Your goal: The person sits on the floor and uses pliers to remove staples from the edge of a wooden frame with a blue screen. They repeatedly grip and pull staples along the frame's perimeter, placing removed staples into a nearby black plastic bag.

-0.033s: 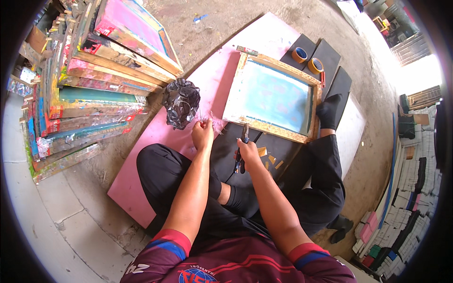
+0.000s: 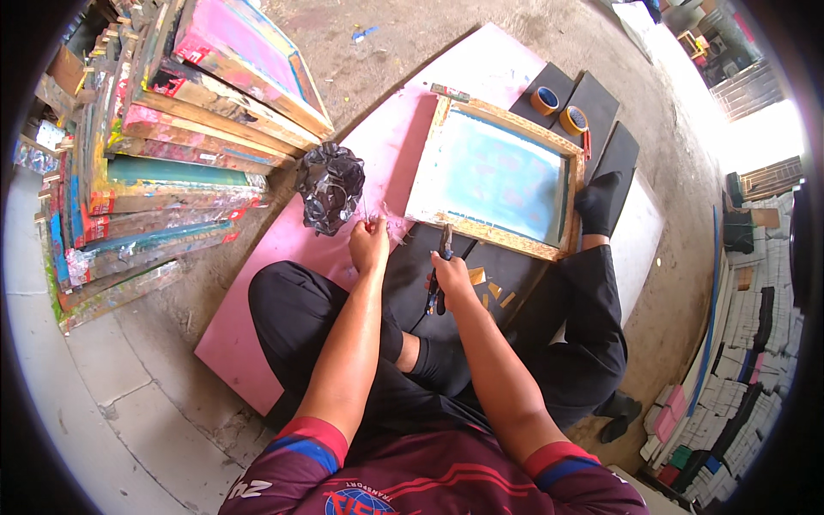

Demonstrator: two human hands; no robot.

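My right hand (image 2: 453,279) is wrapped round a pair of dark-handled pliers (image 2: 445,244), whose jaws point up at the near edge of a wooden-framed screen (image 2: 421,180). Whether the jaws touch the wood cannot be told. The screen has pale blue mesh and lies on the boards before me. My left hand (image 2: 369,247) is closed in a pinch just left of the screen's near corner. What its fingers hold is too small to make out. Right beyond it stands a crumpled black plastic bag (image 2: 330,190), its mouth open.
Stacked paint-stained frames (image 2: 180,163) rise at the left. Two tape rolls (image 2: 544,100) and a red-handled tool (image 2: 587,144) lie past the screen. Tan scraps (image 2: 496,292) are by my right hand. A pink board (image 2: 249,352) lies beneath; my foot (image 2: 598,202) is beside the frame.
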